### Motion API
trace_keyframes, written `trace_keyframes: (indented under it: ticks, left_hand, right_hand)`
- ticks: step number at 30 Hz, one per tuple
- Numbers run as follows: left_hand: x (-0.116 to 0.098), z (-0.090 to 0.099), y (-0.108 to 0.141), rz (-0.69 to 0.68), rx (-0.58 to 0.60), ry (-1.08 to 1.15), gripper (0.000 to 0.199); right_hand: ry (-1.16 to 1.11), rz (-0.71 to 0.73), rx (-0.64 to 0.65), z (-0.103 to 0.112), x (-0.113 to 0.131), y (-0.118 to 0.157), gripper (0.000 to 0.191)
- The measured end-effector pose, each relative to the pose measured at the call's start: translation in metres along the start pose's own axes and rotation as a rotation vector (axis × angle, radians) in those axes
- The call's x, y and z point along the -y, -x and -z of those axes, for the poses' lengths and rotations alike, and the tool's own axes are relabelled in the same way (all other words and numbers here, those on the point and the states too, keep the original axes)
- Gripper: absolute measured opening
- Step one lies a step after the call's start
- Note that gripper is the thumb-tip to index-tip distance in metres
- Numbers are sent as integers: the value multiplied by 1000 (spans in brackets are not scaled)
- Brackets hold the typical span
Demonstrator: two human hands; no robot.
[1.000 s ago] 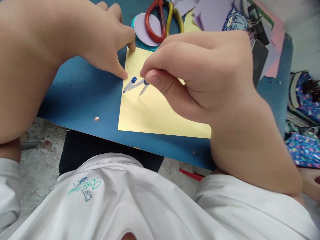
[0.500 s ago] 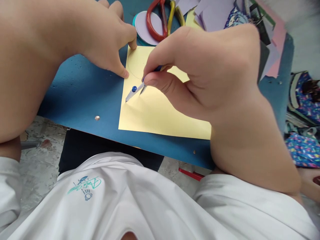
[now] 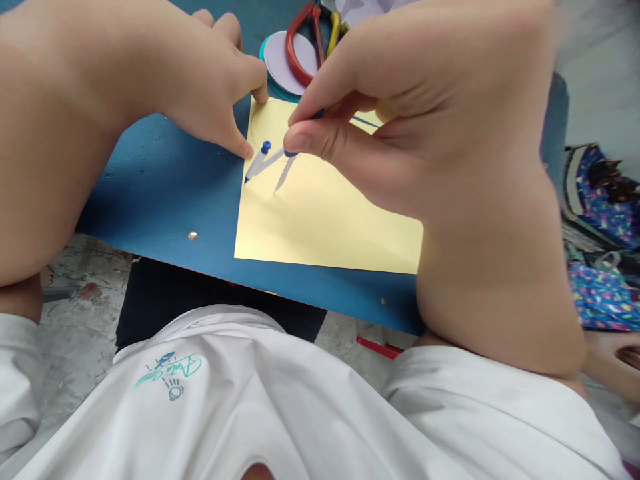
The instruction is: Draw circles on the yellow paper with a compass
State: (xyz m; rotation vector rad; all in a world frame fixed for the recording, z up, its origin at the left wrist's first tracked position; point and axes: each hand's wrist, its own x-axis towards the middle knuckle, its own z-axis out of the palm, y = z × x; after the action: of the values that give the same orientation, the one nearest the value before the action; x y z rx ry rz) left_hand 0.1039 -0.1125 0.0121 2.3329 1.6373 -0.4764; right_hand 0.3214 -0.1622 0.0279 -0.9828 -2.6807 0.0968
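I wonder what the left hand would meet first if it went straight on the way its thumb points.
The left hand would probably meet the compass first, over the yellow paper just beyond the thumb tip; depth is unclear.

Right grip holds 1 compass; left grip touches yellow paper.

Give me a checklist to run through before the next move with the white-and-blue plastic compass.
1. Left hand steadying the rectangular yellow paper: ok.
2. Right hand gripping the compass near its top: ok.
3. Pointed metal leg planted in the paper: cannot tell.
4. Blue-tipped leg well inside the paper's left edge: not ok, tip at the edge.
5. Thin drawn circle fully visible: not ok, partly hidden.
6. Red handle loop clear of the paper: ok.
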Motion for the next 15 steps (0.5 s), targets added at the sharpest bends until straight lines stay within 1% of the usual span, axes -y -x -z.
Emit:
trace_keyframes:
  ticks: [3, 5, 9, 13, 15]
  left_hand:
    - [3, -2, -2, -13, 3, -1, 96]
    - [6, -4, -6, -16, -11, 7, 95]
    - [10, -6, -13, -29, -22, 21, 97]
    - [7, -4, -11, -20, -12, -4, 92]
    - [6, -4, -9, -22, -19, 13, 93]
  right_hand:
    - [-69, 91, 14, 1, -1, 2, 48]
    - [-84, 105, 21, 2, -1, 2, 46]
    - [-32, 51, 15, 0, 0, -1, 53]
    - [-8, -22, -13, -4, 1, -4, 54]
    - [-9, -63, -18, -6, -1, -6, 56]
